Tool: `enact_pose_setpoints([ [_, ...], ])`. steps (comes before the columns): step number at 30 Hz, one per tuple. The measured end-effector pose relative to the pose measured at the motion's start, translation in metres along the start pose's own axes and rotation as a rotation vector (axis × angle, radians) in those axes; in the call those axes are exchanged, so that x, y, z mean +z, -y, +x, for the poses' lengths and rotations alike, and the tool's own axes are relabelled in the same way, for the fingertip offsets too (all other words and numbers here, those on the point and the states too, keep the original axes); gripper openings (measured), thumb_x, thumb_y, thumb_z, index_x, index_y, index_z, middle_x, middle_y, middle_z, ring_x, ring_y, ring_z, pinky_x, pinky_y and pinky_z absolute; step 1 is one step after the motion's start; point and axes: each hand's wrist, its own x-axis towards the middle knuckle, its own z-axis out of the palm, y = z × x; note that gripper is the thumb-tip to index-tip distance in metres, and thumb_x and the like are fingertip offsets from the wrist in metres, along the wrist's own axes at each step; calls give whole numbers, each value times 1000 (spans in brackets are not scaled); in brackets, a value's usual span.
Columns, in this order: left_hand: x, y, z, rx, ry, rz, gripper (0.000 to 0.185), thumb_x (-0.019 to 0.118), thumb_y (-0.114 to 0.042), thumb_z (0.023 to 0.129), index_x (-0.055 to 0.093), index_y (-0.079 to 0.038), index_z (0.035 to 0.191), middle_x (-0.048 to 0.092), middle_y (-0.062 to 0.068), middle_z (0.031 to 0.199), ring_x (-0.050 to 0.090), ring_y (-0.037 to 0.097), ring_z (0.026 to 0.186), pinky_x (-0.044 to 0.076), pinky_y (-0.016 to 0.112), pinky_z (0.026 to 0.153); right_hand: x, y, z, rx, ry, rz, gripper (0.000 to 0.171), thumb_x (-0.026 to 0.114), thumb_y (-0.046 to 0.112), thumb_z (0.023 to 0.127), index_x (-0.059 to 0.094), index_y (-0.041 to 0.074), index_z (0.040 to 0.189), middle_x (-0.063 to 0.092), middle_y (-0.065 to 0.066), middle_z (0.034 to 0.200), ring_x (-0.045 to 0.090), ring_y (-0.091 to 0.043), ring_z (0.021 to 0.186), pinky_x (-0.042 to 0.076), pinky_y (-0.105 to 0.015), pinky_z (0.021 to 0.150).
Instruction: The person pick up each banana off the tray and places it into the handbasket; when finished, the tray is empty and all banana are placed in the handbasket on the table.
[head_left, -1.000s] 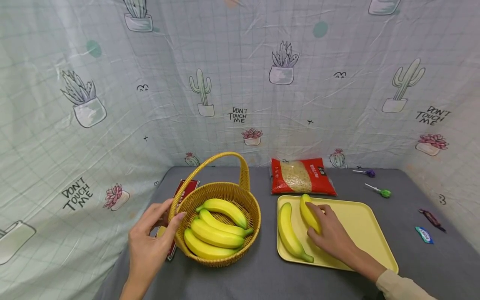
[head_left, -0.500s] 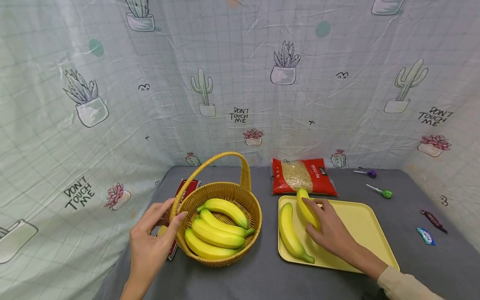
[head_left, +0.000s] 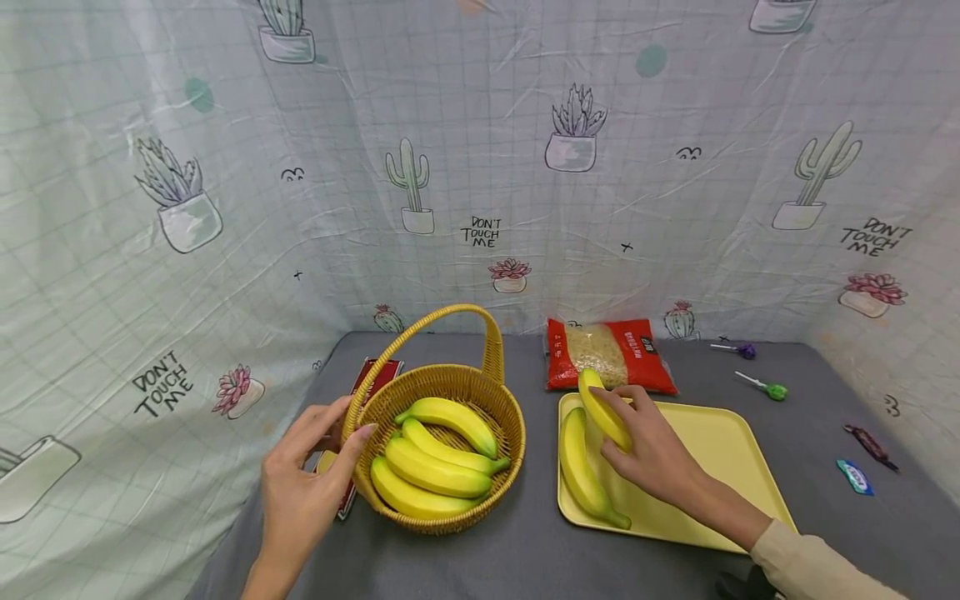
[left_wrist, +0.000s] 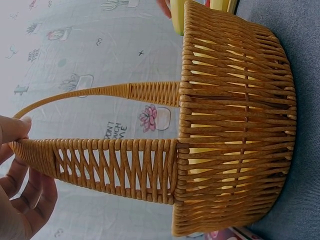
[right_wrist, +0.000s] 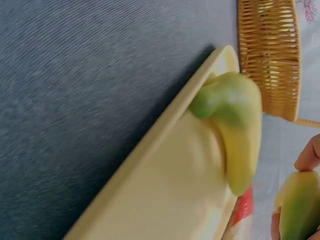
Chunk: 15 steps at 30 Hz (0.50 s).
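Yellow banana (head_left: 603, 410) sits pinched in my right hand (head_left: 651, 457), fingers curled round its lower half, its far tip raised off the yellow tray (head_left: 723, 442) and pointing toward the red packet (head_left: 609, 354) behind; a second banana (head_left: 581, 467) lies flat on the tray just beside my knuckles. My left hand (head_left: 303, 483) rests against the near rim of the wicker basket (head_left: 442, 454) with fingers fairly straight, thumb by the foot of the handle; in the wrist view the fingertips (left_wrist: 15, 131) touch the handle without wrapping it, so I read that hand as relaxed rather than clamped. Three or four bananas (head_left: 435, 458) lie in the basket already, stacked side by side. To carry this well I judge the held fruit should be kept level, lifted clear of the tray lip, passed beside the arched handle rather than under it, and laid parallel to the others so it does not roll; the steadying hand should hold the basket firm on the grey tabletop (head_left: 525, 550)
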Motion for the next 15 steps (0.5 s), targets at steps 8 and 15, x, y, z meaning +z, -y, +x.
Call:
enact_pose_setpoints([
  [8, 0, -2, 1, 5, 4, 1, 51, 85, 10, 85, 75, -9, 131, 70, 1, 103, 64, 14, 80, 55, 17, 71, -7, 18, 9, 0, 53, 63, 67, 73, 6, 87, 58, 13, 152, 52, -9, 132, 54, -16, 93, 51, -33, 72],
  [15, 0, -1, 0, 0, 2, -4, 51, 85, 11, 85, 75, -8, 131, 70, 2, 103, 64, 14, 80, 55, 17, 71, -12, 31, 16, -38, 87, 83, 68, 73, 5, 87, 58, 16, 152, 52, -7, 134, 54, -16, 98, 50, -36, 76],
])
